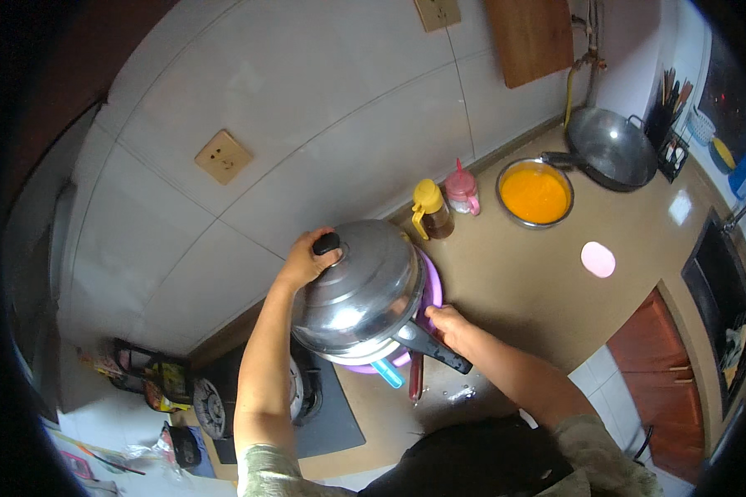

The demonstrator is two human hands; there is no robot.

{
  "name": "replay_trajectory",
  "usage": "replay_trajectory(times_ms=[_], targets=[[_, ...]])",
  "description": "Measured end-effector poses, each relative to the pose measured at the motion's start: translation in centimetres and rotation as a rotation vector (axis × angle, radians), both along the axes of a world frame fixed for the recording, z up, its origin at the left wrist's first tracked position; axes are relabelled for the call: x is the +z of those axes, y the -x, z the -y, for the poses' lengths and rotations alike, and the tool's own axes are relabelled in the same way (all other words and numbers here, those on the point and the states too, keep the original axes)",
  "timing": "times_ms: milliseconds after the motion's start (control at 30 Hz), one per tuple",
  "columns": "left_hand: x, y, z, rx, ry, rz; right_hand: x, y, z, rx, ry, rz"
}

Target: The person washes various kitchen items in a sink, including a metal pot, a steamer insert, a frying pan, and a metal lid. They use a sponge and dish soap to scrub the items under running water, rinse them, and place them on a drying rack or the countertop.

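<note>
My left hand (303, 261) grips the black knob (326, 243) of a domed metal lid (373, 273), which sits tilted over a purple plastic basin (434, 279). At the basin's right rim, my right hand (449, 326) has its fingers closed on the edge. A long black handle (438, 349) juts out at the lid's lower right, beside that hand. Below it, a light-blue handle (388, 373) and a dark red handle (416, 376) stick out from under the stack. What lies inside the basin is mostly hidden.
A gas hob (323, 410) lies at left. Behind the basin stand a yellow-lidded bottle (435, 214) and a pink jar (462, 189). Farther right are a metal bowl of orange liquid (536, 194), a wok (615, 149), a pink oval piece (598, 259) and a sink (715, 286).
</note>
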State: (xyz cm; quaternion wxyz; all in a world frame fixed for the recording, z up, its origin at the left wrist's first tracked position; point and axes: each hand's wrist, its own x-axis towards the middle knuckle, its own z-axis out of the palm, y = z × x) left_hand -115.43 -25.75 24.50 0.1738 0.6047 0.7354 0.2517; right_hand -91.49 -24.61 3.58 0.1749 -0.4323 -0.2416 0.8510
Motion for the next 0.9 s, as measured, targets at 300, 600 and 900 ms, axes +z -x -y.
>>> replay_trajectory(times_ms=[300, 600, 900], targets=[[2.3, 1.3, -3.1, -0.054, 0.141, -0.077, 2.0, 3.7, -4.0, -0.008, 0.122, -0.067], [2.0, 2.3, -5.8, -0.072, 0.355, -0.164, 3.1, 1.6, -5.0, 0.16, 0.107, -0.101], [3.5, -0.5, -2.9, 0.05, -0.066, -0.176, 4.3, -6.7, -3.4, -0.237, -0.188, -0.041]])
